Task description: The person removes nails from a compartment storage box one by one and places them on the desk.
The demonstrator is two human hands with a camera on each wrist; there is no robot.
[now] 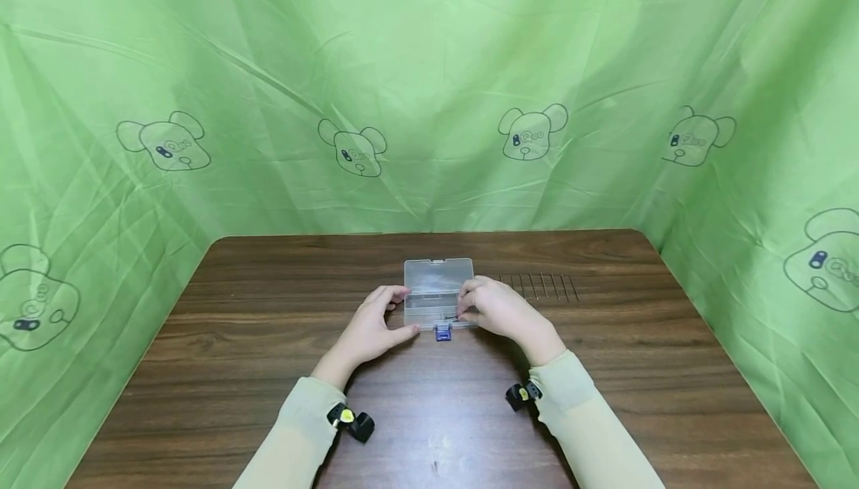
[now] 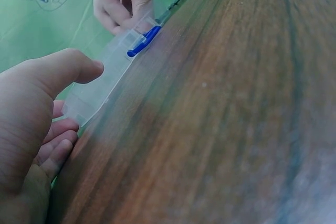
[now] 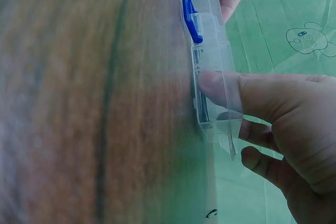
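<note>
A small clear plastic box [image 1: 438, 297] with a blue latch [image 1: 442, 332] on its near side lies mid-table; its lid seems raised at the back. My left hand [image 1: 397, 314] holds the box's left end, thumb at the near corner and fingers curled behind. My right hand [image 1: 470, 306] pinches the right end. In the left wrist view the left hand [image 2: 79, 98] has its thumb on the end of the box [image 2: 113, 64], with the blue latch [image 2: 143, 43] beyond. In the right wrist view the right hand [image 3: 226, 124] presses its thumb on the wall of the box [image 3: 210, 40], near the latch [image 3: 190, 19].
The brown wooden table [image 1: 429, 407] is walled on three sides by a green printed cloth [image 1: 429, 86]. A slotted grille [image 1: 539, 286] is set in the tabletop just right of the box. Black wrist cameras [image 1: 350, 420] sit on both sleeves.
</note>
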